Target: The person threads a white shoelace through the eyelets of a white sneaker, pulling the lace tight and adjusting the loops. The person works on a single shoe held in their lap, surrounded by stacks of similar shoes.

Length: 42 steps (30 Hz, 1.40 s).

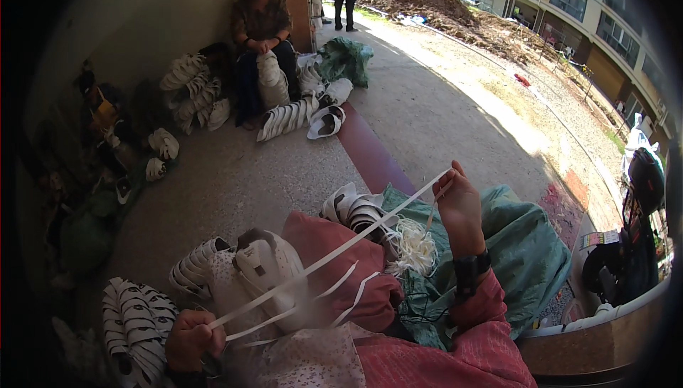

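A grey speckled floor (256, 174) spreads out under everything. On the right lies a crumpled green woven-plastic sack (526, 238), and farther back a co-worker in a dark patterned top (263, 25) sits beside piles of white uppers. At lower left stands a nested stack of white shoe uppers with dark linings (135, 320). Against the wearer's lap rests a single white shoe upper with a padded collar (269, 267). Near the sack's left edge sits a tangled bundle of thin white laces (413, 247). The left hand (191, 338), low, is curled tightly around one part of a flat white lace (370, 227); the raised right hand (457, 203) pinches another. Between the hands the lace stretches taut, slanting across in front of the single upper; whether it is threaded there cannot be told.
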Available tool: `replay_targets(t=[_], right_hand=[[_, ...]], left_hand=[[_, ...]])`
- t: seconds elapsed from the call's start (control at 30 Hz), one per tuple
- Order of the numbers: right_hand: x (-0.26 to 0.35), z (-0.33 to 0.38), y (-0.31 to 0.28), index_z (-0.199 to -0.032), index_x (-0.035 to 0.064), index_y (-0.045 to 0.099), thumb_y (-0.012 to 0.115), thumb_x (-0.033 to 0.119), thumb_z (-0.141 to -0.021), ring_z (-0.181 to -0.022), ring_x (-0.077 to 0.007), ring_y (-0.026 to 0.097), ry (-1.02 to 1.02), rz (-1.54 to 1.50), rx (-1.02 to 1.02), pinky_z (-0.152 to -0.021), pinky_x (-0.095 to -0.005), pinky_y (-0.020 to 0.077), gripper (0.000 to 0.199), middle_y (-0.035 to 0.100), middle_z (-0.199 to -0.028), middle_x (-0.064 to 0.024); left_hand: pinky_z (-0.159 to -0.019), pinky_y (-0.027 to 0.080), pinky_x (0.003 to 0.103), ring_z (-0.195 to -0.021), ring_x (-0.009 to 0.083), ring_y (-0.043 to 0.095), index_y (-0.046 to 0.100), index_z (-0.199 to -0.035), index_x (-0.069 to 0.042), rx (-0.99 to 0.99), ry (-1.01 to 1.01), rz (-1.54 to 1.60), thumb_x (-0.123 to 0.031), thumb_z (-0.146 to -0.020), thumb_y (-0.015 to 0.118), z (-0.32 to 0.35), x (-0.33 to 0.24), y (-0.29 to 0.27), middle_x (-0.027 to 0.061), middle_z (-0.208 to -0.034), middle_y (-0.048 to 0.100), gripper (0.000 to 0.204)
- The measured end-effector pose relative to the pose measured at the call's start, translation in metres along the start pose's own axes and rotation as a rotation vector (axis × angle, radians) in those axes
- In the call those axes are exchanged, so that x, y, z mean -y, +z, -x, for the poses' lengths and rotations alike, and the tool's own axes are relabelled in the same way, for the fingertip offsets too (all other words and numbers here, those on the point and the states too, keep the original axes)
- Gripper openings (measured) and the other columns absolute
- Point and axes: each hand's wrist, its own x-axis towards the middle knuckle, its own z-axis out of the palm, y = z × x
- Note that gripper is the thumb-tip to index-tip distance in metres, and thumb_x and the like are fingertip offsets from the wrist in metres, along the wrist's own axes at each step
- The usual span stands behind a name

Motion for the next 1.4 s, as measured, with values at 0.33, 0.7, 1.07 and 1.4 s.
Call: replay_targets(t=[0.33,0.7,1.07,1.4], right_hand=[[0.012,-0.032,-0.079,-0.132,0.0091,0.048,0.053,0.005,-0.100,-0.081,-0.0127,0.062,0.083,-0.151,0.020,-0.066,-0.0282,0.0479,0.033,0.066,-0.111,-0.0058],[0.006,-0.065,-0.179,-0.130,0.0061,0.054,0.049,-0.002,-0.098,-0.095,-0.0170,0.068,0.065,-0.278,-0.229,-0.076,-0.0287,0.0564,0.033,0.067,-0.120,-0.0096],[0.085,-0.075,-0.343,-0.115,0.0028,0.056,0.038,0.008,-0.101,-0.099,-0.0261,0.070,0.104,-0.131,-0.497,-0.060,-0.0335,0.0621,0.023,0.068,-0.122,-0.0117],[0.149,-0.050,-0.366,-0.118,-0.0091,0.058,0.041,0.009,-0.102,-0.087,-0.0299,0.073,0.162,-0.103,-0.402,-0.078,-0.0391,0.0643,0.029,0.072,-0.106,-0.0189]], left_hand=[[-0.044,0.035,0.032,-0.048,0.0130,0.028,0.051,-0.088,-0.005,-0.060,0.685,0.751,-0.039,-0.111,0.026,0.040,0.023,-0.077,0.0004,-0.061,0.030,0.048],[-0.056,0.037,0.027,-0.057,0.0092,0.033,0.052,-0.133,-0.004,-0.445,0.782,0.927,-0.024,-0.110,0.039,0.086,0.083,-0.179,-0.0019,-0.070,0.034,0.034],[-0.061,0.045,0.027,-0.060,0.0096,0.041,0.047,-0.145,-0.008,-0.730,0.693,0.935,-0.022,-0.108,0.046,0.117,0.145,-0.246,-0.0019,-0.073,0.043,0.040],[-0.070,0.052,0.028,-0.082,0.0125,0.060,0.059,-0.132,-0.009,-1.266,0.630,0.906,-0.027,-0.104,0.056,0.077,0.108,-0.208,0.0052,-0.106,0.064,0.034]])
